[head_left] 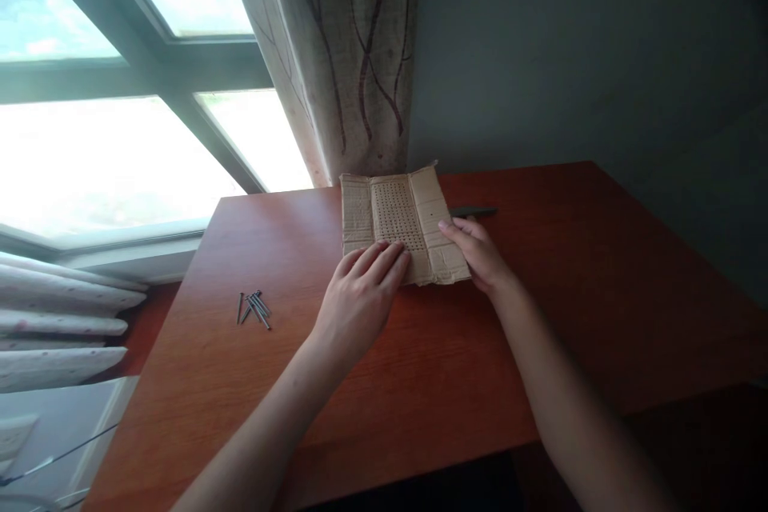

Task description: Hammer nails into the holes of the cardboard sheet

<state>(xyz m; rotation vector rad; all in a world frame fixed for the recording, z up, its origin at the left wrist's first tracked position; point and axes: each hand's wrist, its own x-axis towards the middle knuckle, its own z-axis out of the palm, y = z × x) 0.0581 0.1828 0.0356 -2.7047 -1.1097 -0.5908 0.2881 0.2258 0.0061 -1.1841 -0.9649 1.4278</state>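
A piece of brown cardboard with creased side flaps and rows of small punched holes in its middle panel is tilted above the tabletop. My right hand grips its right flap, thumb on top and fingers underneath. My left hand lies over the near edge, its outstretched fingertips touching the holed panel; the thumb is hidden. Several metal nails lie in a loose pile to the left of my left hand.
The reddish-brown wooden table stands against a wall, window and curtain. A dark, flat, blade-like object lies behind my right hand, partly hidden. Cables run beside the table's left edge.
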